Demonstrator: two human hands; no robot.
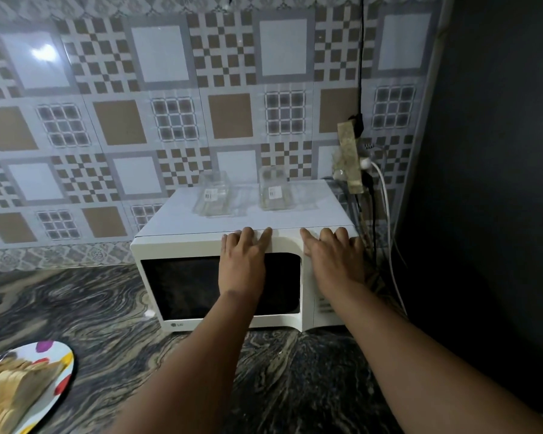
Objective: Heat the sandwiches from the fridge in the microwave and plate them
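A white microwave (185, 249) stands on the dark marbled counter, its door closed and its window dark. My left hand (242, 258) rests flat on the top of the door with the fingers reaching over the upper front edge. My right hand (333, 258) lies flat over the control panel side, its fingers also at the top edge. Neither hand holds anything. At the lower left, sandwiches (10, 389) lie on a white plate (61, 374) with coloured spots, partly cut off by the frame.
Two clear glass containers (213, 198) (275, 192) with labels sit on top of the microwave. A power strip (350, 155) with cables hangs on the tiled wall at the right. A dark wall (489, 183) closes the right side. Counter (76, 308) stretches left of the microwave.
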